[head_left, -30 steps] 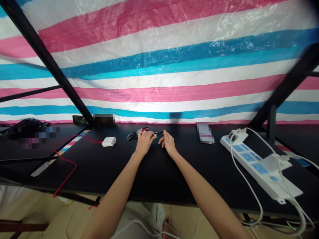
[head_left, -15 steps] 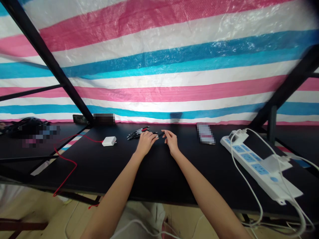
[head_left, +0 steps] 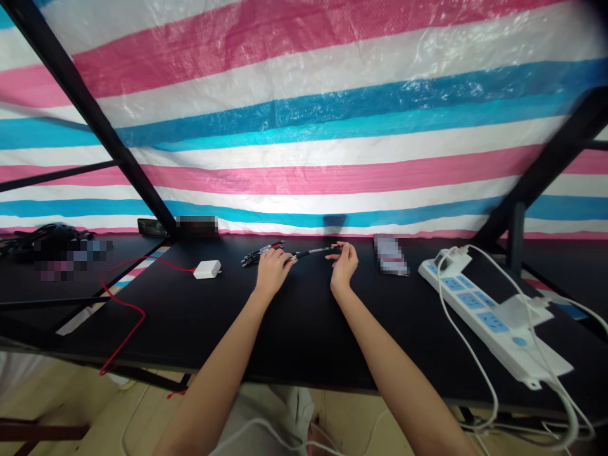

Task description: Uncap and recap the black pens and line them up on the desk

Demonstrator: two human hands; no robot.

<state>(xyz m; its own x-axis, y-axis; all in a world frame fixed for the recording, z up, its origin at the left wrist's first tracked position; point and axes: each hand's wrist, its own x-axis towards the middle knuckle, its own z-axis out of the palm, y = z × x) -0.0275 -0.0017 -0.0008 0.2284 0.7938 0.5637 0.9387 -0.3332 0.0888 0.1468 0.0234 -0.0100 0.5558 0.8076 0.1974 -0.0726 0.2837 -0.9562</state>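
A slim black pen (head_left: 311, 252) with paler ends spans the gap between my hands, slightly blurred. My left hand (head_left: 273, 271) is closed around its left end, fingers bent just above the black table. At the other end my right hand (head_left: 345, 261) pinches the tip between thumb and forefinger, the other fingers curled loosely. Whether the pen is whole or drawn apart, I cannot tell. Just behind my left hand lies a small pile of pens (head_left: 259, 254), black and silver with one red part, partly hidden by my fingers.
A white charger (head_left: 207, 270) with a red cable lies left. Right are a blurred-out flat item (head_left: 391, 254) and a white power strip (head_left: 479, 310) with plugs and cables. Black frame bars (head_left: 95, 120) slope at both sides; a striped sheet (head_left: 304, 177) hangs behind.
My right hand has moved right, away from my left hand, and much more of the black pen shows between them. My left hand has shifted slightly left. The pen pile stays put.
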